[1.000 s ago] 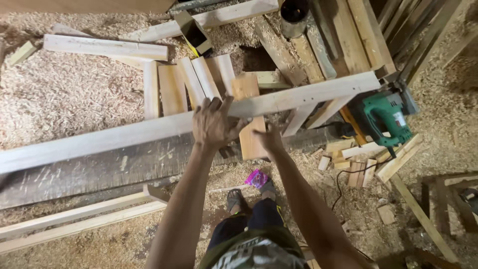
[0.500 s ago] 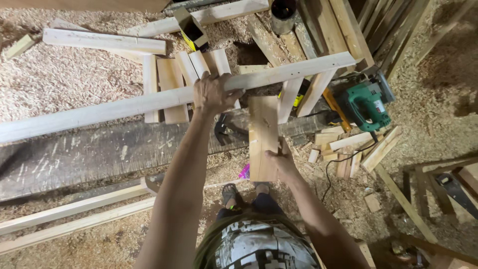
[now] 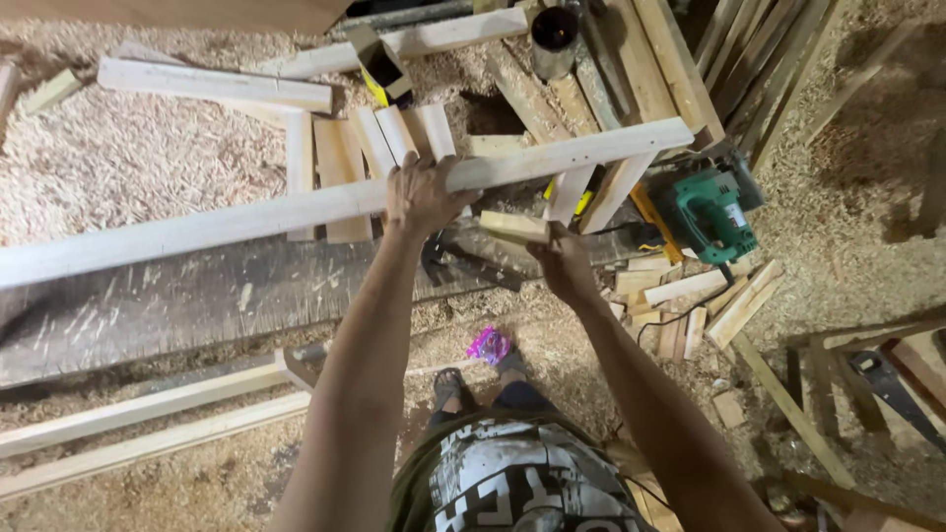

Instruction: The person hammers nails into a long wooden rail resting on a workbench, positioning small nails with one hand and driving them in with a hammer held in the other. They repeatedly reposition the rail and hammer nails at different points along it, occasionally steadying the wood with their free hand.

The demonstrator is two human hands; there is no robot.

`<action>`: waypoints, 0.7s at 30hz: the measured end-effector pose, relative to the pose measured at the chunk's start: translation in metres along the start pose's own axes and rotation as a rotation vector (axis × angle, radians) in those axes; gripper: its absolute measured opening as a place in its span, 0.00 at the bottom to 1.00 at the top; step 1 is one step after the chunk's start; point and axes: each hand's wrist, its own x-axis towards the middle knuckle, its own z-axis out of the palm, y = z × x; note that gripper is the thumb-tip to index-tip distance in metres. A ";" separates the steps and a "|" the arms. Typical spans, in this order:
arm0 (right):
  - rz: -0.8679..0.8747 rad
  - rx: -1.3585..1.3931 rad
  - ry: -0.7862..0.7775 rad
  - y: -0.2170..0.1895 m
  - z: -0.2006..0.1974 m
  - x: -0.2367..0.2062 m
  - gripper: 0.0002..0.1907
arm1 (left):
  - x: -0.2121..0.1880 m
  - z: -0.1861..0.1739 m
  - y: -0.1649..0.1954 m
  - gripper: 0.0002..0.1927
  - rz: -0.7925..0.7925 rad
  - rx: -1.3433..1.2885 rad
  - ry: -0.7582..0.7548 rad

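Nearest, the right hand clamps its fingers on a short wooden board, seen end-on, so its length is hard to judge; the board sticks out leftward from the fingertips, just below the rail. Just beyond, the left hand wraps its fingers over a long pale wooden rail, which runs across the view above a dark workbench plank; the rail's left end is cut off by the frame edge. Farther right, a green power saw sits among offcuts, partly hidden by timber. Sawdust covers the floor behind.
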 end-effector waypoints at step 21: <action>-0.056 0.461 -0.003 0.006 0.024 0.052 0.32 | 0.011 -0.022 0.024 0.47 0.028 0.025 -0.238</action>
